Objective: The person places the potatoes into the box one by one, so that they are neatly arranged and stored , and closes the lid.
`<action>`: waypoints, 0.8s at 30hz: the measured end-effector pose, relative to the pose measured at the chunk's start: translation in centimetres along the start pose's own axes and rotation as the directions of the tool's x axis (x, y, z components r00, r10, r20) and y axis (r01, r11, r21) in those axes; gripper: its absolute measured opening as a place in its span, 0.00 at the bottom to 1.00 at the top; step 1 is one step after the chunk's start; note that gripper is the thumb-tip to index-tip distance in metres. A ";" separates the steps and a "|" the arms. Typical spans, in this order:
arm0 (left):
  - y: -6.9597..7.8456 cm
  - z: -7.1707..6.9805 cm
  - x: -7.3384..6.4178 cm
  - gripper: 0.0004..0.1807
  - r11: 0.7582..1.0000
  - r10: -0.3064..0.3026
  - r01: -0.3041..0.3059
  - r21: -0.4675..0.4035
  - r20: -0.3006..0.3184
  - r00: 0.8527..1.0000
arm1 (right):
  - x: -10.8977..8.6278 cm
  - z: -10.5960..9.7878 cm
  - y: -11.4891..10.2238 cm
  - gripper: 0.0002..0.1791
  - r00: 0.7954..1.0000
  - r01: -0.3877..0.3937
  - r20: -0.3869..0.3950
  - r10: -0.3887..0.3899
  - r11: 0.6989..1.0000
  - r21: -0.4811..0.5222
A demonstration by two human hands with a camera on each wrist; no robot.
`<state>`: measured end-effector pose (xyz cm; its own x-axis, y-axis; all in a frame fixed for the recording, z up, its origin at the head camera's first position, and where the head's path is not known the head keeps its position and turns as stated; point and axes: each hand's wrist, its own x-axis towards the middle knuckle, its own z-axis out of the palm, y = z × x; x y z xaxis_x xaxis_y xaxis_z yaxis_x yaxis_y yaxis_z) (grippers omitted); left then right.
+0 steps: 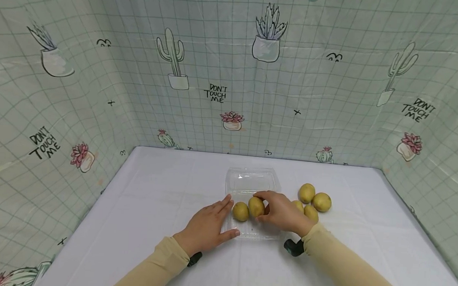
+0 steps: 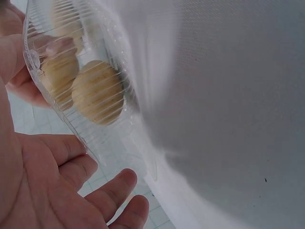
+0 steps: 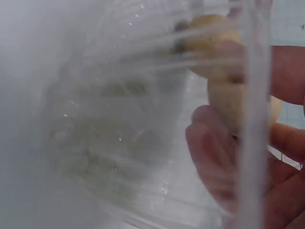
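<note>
A clear plastic clamshell box [image 1: 248,232] lies with its lid [image 1: 250,179] laid back on the white table. Inside it, toward the left, sits one yellow-brown potato [image 1: 241,211]. Just right of that, my right hand [image 1: 283,210] pinches a second potato [image 1: 256,207] between thumb and fingers, in or just over the box. My left hand [image 1: 207,226] rests its fairly straight fingers along the box's left side, thumb at the front corner. Through the ribbed clear wall [image 2: 47,28], the left wrist view shows the potato [image 2: 98,93] nearest that hand. The right wrist view is partly blurred by the plastic.
Several more potatoes [image 1: 321,202] lie in a group on the table right of the box, some partly behind my right hand. Dark straps [image 1: 294,247] show at both wrists. A patterned cloth [image 1: 231,75] walls the table [image 1: 167,178] at the back and sides.
</note>
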<state>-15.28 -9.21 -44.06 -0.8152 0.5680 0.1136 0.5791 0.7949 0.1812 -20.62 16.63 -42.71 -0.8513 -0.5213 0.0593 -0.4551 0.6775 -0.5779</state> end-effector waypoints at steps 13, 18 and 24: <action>0.1 0.0 0.0 0.45 1.000 0.013 -0.013 -0.008 -0.015 1.000 | -0.2 0.6 -0.2 0.35 0.997 -0.073 0.027 0.075 0.995 -0.066; 0.1 0.0 0.0 0.45 1.000 0.012 -0.012 -0.009 -0.018 1.000 | -0.2 1.0 -0.4 0.34 0.996 -0.086 0.021 0.089 0.989 -0.124; 0.0 0.2 0.0 0.45 1.000 0.008 -0.009 -0.006 -0.017 1.000 | -0.1 1.3 -0.4 0.34 0.994 -0.101 0.013 0.105 0.979 -0.176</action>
<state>-15.29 -9.14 -44.20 -0.8104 0.5710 0.1317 0.5859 0.7888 0.1857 -20.00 15.74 -43.55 -0.8909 -0.4541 -0.0124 -0.4056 0.8074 -0.4285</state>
